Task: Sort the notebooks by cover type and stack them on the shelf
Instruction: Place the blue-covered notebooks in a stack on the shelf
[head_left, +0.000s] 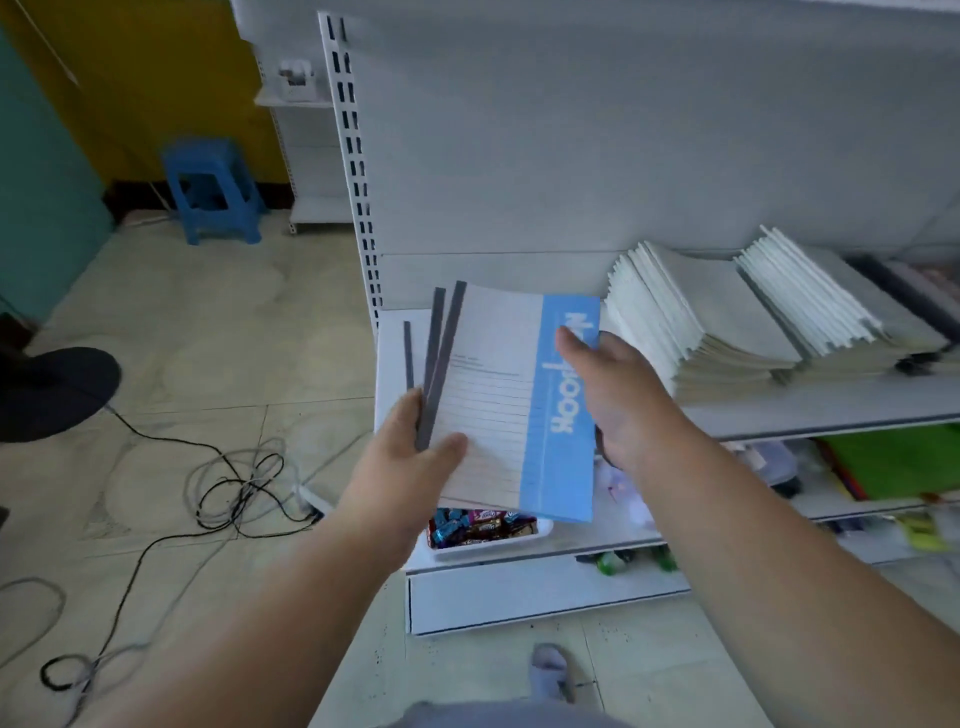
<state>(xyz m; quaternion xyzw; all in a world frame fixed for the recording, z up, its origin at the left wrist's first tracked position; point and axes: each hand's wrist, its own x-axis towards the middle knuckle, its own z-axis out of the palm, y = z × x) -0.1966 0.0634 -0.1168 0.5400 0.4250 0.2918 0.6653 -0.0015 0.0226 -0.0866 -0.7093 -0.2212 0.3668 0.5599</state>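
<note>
My left hand (415, 441) gripped the notebooks (498, 395) by their grey spines, thumb on top; my right hand (608, 384) pinched their blue edge above the shelf (779, 410).

Blue-banded, grey-spined white lined notebooks (511, 400), white shelf (810, 410), blue stool (210, 189), yellow wall (156, 78)

The notebooks (511, 400) held by the left hand (410, 452) and right hand (618, 395) have smooth paper covers with a slight sheen, and dull grey spine strips that look like cloth tape. At 3 o'clock, the stacked notebooks (727, 322) show matt paper page edges. The shelf (779, 410) is white painted metal, smooth and semi-matt. At 10 o'clock the stool (210, 189) is blue plastic. The floor (208, 322) is pale glossy tile
</note>
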